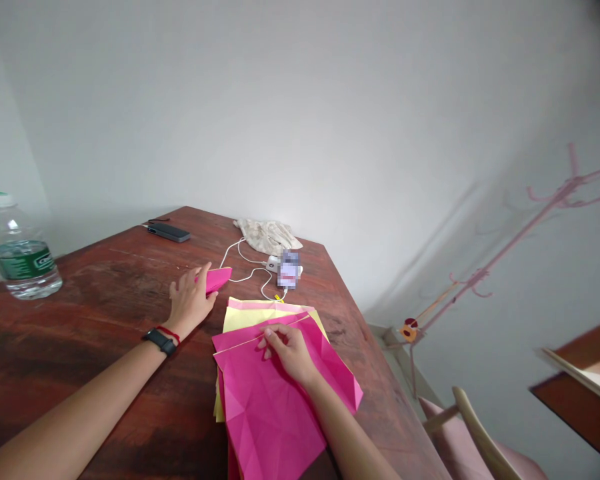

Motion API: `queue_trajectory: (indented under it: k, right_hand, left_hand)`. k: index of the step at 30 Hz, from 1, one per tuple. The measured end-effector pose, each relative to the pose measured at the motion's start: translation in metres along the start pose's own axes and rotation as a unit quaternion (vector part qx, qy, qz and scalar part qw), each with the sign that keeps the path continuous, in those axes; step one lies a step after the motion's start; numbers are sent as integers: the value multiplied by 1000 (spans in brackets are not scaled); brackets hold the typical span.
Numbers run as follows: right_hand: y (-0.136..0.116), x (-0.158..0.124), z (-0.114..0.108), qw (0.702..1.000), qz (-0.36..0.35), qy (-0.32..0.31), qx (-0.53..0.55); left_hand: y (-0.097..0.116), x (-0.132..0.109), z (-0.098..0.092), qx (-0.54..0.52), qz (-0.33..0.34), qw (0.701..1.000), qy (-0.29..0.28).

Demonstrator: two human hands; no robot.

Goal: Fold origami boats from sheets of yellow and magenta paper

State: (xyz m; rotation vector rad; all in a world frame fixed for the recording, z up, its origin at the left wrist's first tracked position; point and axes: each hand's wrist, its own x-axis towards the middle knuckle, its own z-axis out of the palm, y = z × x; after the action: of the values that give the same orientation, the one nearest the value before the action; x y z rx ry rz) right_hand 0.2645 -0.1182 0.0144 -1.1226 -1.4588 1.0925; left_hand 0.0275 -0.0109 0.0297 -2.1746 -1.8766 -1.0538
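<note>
My left hand, with a dark watch and a red string on its wrist, is closed around a small folded piece of pink paper on the table. My right hand pinches the far edge of a large creased pink paper sheet. Beneath that sheet lies another pink sheet, and under both are yellow sheets. Fold lines cross the pink paper. The fingertips of my left hand are partly hidden behind the folded piece.
On the brown wooden table stand a water bottle at left and a dark power bank. Beyond the papers are a phone, white cables and a crumpled cloth. A chair and pink coat rack are right.
</note>
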Motion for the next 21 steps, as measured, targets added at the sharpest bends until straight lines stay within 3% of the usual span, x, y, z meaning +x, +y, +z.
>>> queue_trajectory:
  k: [3,5,7,10,15,21]
  right_hand:
    - [2,1,1,1000,7,9,-1]
    - [3,1,2,1000,12,14,0]
    - [5,2,3,1000,17,14,5]
    - [9,4,4,1000,17,7,18]
    - [15,10,1,998,4,37,51]
    - [15,12,-3,998,3,38,57]
  left_hand:
    - [14,-5,-6,-33,57,997,27]
    - [26,-8,-12,-119,140,983,26]
    - [38,-14,-19,-209,224,951,-32]
    - [49,-25,-27,-229,344,890,-193]
    - [54,-40,-25,-181,303,872,-340]
    - [60,-45,-19,-175,226,870,-401]
